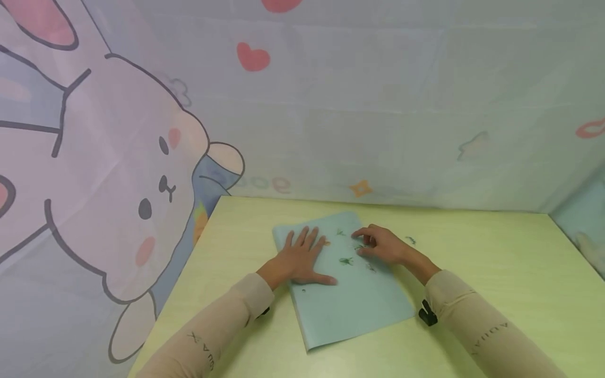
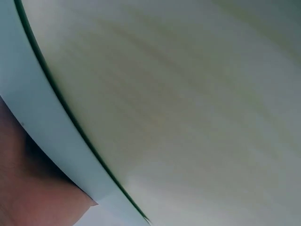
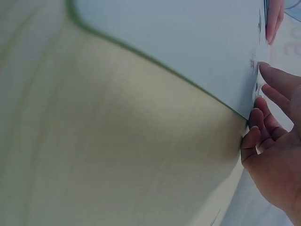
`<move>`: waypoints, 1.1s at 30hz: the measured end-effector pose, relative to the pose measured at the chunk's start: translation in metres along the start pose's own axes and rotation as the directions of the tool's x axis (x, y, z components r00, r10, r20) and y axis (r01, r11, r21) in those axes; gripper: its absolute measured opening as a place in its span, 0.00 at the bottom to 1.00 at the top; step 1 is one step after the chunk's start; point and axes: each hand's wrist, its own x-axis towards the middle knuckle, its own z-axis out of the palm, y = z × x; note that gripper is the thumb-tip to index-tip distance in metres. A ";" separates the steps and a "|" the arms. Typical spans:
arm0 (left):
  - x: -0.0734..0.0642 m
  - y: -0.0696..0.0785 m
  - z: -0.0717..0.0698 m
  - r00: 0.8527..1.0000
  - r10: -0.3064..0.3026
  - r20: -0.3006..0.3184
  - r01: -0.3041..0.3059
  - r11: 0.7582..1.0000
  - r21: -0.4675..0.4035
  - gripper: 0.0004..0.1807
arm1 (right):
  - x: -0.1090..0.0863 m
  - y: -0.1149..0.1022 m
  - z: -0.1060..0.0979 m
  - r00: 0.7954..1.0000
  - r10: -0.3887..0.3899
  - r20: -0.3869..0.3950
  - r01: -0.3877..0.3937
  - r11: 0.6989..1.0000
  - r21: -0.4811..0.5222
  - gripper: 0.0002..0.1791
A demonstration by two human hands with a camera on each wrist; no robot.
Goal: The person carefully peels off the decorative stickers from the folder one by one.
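Note:
A light blue booklet or folder (image 1: 350,310) lies at a slant on the table, several small figures on its cover. My left hand (image 1: 302,260) rests flat on its left part, fingers spread and thumb out to the right; only skin at the edge shows in the left wrist view. Over the right part is my right hand (image 1: 384,245), index finger and thumb apart, their tips close to a small dark figure (image 1: 359,247). In the right wrist view its other fingers (image 3: 254,136) bend by the booklet's edge. A green figure with leg-like shapes (image 1: 346,261) lies below the fingertips.
One small bluish piece (image 1: 410,240) lies on the pale yellow-green table (image 1: 496,262), right of the booklet. Behind the table hangs a cloth backdrop (image 1: 368,126) with a large cartoon rabbit (image 1: 113,173) on the left.

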 end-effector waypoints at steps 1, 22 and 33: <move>-0.001 0.000 0.000 1.000 -0.001 0.000 0.001 1.000 0.001 0.68 | 0.000 0.000 0.000 1.000 0.000 -0.004 0.000 1.000 0.004 0.23; 0.002 0.000 0.003 1.000 -0.007 -0.003 0.007 1.000 0.008 0.67 | -0.001 -0.001 0.004 0.999 -0.014 -0.029 0.016 0.999 0.048 0.20; 0.001 0.000 0.001 1.000 0.004 -0.004 -0.004 1.000 -0.002 0.68 | 0.002 0.004 0.007 0.996 0.082 -0.025 -0.080 0.992 0.093 0.16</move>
